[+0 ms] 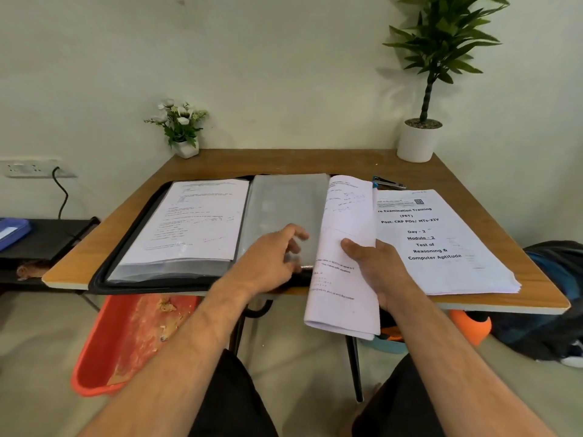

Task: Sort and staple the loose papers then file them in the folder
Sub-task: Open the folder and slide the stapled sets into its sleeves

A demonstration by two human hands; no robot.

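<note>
A black folder [104, 272] lies open on the wooden table [220, 162]. Its left sleeve holds a printed page [195, 216]; the right side shows an empty clear sleeve [284, 203]. My left hand [271, 257] rests on that sleeve's lower part with blurred, spread fingers. My right hand [375, 266] grips a set of papers [344, 257] upright at the folder's right edge, thumb on the front sheet. A stack of loose papers [441, 241] headed "Test of Reasoning & Computer Aptitude" lies to the right. A stapler [388, 183] sits behind that stack.
A small flower pot [186, 148] stands at the table's back left and a tall potted plant [416, 143] at the back right. Under the table is an orange tub [104, 342]. A dark bag [552, 298] lies on the floor at right.
</note>
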